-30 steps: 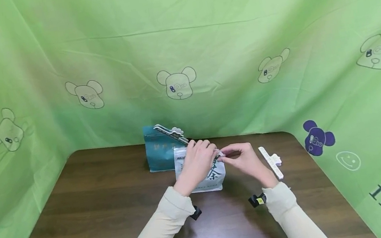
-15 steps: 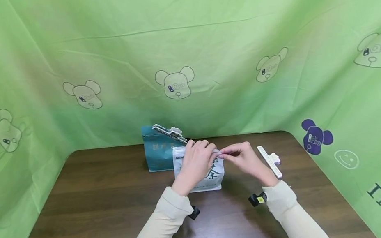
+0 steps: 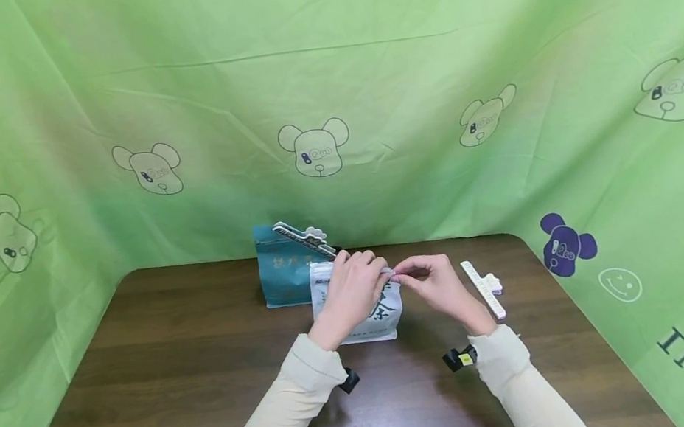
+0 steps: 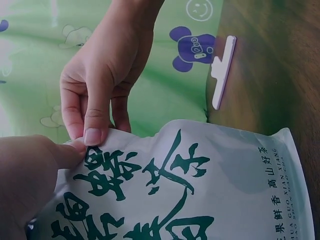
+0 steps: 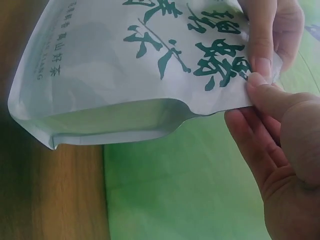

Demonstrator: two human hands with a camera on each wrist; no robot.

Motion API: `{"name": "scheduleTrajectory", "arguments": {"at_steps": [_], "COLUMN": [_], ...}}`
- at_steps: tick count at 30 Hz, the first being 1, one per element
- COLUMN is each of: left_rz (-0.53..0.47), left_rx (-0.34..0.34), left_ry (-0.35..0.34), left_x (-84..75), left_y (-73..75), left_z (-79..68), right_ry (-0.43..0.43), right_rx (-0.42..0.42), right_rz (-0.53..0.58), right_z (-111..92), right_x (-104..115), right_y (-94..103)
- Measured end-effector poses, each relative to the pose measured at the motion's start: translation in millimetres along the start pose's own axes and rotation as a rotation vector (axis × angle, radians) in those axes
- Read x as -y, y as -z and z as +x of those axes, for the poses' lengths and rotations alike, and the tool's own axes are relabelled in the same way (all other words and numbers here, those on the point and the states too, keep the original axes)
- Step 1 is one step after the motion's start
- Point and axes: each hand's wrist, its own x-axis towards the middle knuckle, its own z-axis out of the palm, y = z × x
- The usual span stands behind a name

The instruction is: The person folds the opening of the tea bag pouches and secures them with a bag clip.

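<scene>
A white tea bag (image 3: 367, 332) with green lettering stands on the table in the head view. My left hand (image 3: 355, 293) pinches its top edge, thumb in front and fingers reaching over behind. At the bag's upper right corner, my right hand (image 3: 437, 286) pinches the edge between thumb and fingers. Both hands meet close together along that edge in the right wrist view, where the side fold of the tea bag (image 5: 115, 120) shows. The left wrist view has the left thumb (image 4: 70, 152) beside the right hand (image 4: 107, 65).
Behind the white bag stands a teal bag (image 3: 284, 271), with a dark-striped sealing clip (image 3: 302, 238) slanting across its top. A white sealing clip (image 3: 485, 289) lies on the brown table (image 3: 162, 391) to the right. Green curtain (image 3: 301, 41) surrounds the table's back and sides.
The bag's upper right corner looks flatter between the right fingers, which have shifted slightly up along it. My left hand keeps its hold, and the bag stays in place.
</scene>
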Motion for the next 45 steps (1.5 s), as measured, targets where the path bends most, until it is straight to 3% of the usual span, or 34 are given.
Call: {"name": "scheduleTrajectory", "arguments": {"at_steps": [11,24,28,34,45], "left_rz": [0.001,-0.05,-0.061,-0.072,-0.076], "left_rx": [0.023,0.018,0.017,0.011,0.003], "left_ry": [0.039,0.051,0.043,0.031,0.029], "left_x": [19.3,27.2,28.0,29.6,29.9], "left_y": [20.6,24.5,23.7,21.1,19.4], "left_z": [-12.6,-19.6,-20.7,-21.5,-22.6], "right_ry": [0.082,0.117,0.095,-0.026,-0.137], "right_rx": [-0.077,-0.079,-0.064,0.001,0.153], "right_rz": [-0.016,-0.013,0.017,0.008,0.007], "right_z": [-4,-3,-4,-1,10], "right_x": [-5,-2,-12,-33,-31], "right_y": [-5.8,-7.3,-7.1,-2.5,9.0]}}
